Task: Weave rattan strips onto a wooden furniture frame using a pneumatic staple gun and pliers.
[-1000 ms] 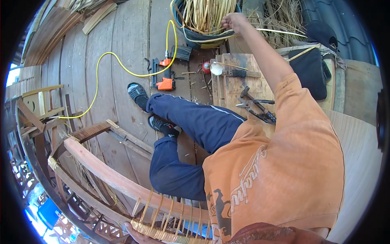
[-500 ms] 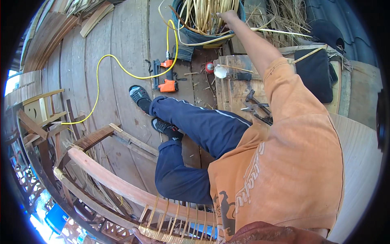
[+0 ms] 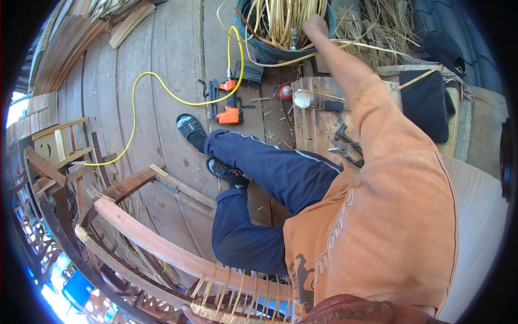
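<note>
At the top, a blue tub [image 3: 270, 54] holds a thick bundle of pale rattan strips [image 3: 280, 21]. My right arm stretches up to it, and my right hand [image 3: 314, 27] is closed at the bundle's right side, its fingertips partly hidden among the strips. At the lower edge, a curved wooden furniture frame [image 3: 162, 240] has rattan strands [image 3: 243, 291] wound across its rails. Only a little of my left hand [image 3: 191, 315] shows, closed around the wrapped lower rail [image 3: 216, 311]; most of its fingers are hidden.
An orange nail gun [image 3: 229, 102] with a yellow air hose [image 3: 135, 97] lies on the plank floor. Beside my legs, a wooden board [image 3: 318, 127] carries pliers [image 3: 345, 147], a hammer and a white cup [image 3: 302, 98]. Wood strips [image 3: 70, 48] are stacked at upper left.
My right hand has shifted slightly right and down at the tub, and its fingers have curled in. The whole view has moved a little; my left hand stays at the rail.
</note>
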`<state>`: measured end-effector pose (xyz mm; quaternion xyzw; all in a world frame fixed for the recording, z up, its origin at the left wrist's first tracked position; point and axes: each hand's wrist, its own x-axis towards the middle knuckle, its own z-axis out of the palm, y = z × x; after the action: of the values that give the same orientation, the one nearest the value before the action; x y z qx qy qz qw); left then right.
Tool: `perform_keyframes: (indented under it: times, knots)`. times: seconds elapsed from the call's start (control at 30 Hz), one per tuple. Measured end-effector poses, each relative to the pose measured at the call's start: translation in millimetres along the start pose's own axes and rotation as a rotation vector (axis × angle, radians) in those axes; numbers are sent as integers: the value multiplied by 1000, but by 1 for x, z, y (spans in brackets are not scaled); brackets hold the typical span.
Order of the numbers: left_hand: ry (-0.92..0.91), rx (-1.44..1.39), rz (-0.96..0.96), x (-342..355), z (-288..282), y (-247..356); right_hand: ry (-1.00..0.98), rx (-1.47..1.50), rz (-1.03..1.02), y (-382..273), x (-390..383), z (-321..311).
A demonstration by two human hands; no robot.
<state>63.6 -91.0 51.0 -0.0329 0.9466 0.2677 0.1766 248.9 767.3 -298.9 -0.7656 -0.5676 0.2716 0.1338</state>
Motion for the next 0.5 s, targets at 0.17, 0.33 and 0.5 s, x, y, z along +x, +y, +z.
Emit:
perform_keyframes:
  times: [0.17,0.33,0.5]
  knots:
    - [7,-147,-79,0,30,32,-6,266,-207,38,22,3]
    - [25,-285,-142,-9,51,77,-192,503,-236,28,-9,-16]
    - [53,-447,-190,-23,66,108,-348,677,-282,26,-38,-36]
